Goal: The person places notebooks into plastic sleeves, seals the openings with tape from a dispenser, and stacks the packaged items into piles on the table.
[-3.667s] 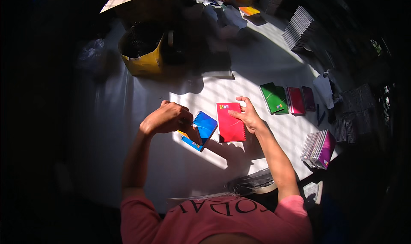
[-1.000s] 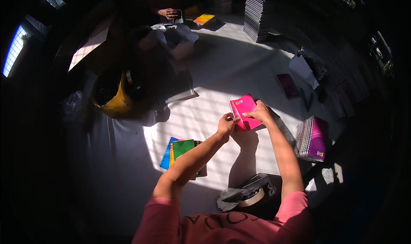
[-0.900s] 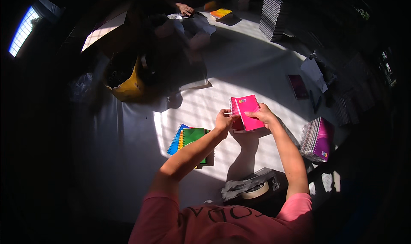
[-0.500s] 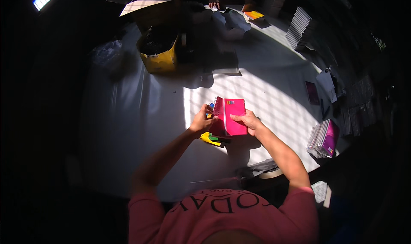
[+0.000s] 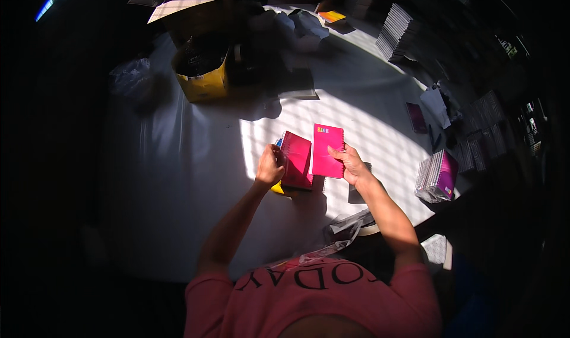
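My left hand (image 5: 271, 166) is closed around the left side of a pink spiral notebook (image 5: 298, 163), which lies tilted and in part shaded. Beside it, my right hand (image 5: 353, 164) grips another pink spiral notebook (image 5: 326, 145), thumb on its cover and the wire binding toward my palm. The two notebooks are close together, the right one a little higher in the picture. Under the left one a bit of something yellow (image 5: 279, 189) peeks out, and a small blue piece (image 5: 279, 142) shows by my left fingertips. A dark flat item (image 5: 360, 186) rests beneath my right wrist.
Farther off stands a yellow box (image 5: 205, 87) with dark contents, near an open carton (image 5: 190, 2). At right are a shrink-wrapped stack of purple notebooks (image 5: 438, 175) and a tall notebook stack (image 5: 393, 34). Clear plastic film (image 5: 347, 228) and a tape roll (image 5: 371, 229) lie near me.
My hands were together on pink notebooks side by side with their bindings in the middle. Now the right one is turned, its binding on the right, and lifted slightly apart. The view has shifted a little.
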Available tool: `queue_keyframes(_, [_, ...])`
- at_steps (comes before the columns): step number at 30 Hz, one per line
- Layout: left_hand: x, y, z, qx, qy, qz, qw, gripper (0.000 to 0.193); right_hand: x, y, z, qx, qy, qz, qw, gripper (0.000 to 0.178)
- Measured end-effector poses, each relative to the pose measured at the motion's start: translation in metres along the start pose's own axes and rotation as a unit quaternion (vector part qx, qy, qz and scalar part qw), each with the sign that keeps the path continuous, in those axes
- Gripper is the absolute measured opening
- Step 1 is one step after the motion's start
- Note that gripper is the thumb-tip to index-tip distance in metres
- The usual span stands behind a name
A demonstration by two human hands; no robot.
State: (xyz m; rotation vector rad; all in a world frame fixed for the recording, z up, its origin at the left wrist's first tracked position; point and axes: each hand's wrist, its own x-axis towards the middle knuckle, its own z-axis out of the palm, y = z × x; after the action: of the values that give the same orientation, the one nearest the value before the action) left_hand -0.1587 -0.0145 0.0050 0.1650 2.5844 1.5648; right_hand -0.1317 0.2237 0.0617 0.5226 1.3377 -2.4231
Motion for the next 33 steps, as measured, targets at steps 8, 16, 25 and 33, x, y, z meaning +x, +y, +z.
queue_keyframes(8, [-0.014, -0.016, 0.005, 0.064, 0.029, 0.016, 0.997, 0.039, 0.010, 0.023, 0.014, -0.423, -0.076, -0.027, 0.902, 0.069])
queue_keyframes(16, [-0.020, 0.005, -0.012, 0.148, 0.134, -0.055, 0.978, 0.090, 0.048, -0.119, -0.130, -0.525, 0.276, -0.104, 0.798, 0.078])
queue_keyframes(25, [-0.016, 0.006, -0.008, 0.200, 0.028, -0.134, 0.970, 0.127, 0.101, -0.149, -0.354, -0.656, 0.529, -0.162, 0.514, 0.086])
queue_keyframes(33, [-0.027, 0.001, -0.013, 0.163, 0.041, -0.102, 0.981, 0.119, 0.115, -0.159, -0.336, -0.552, 0.504, -0.076, 0.660, 0.042])
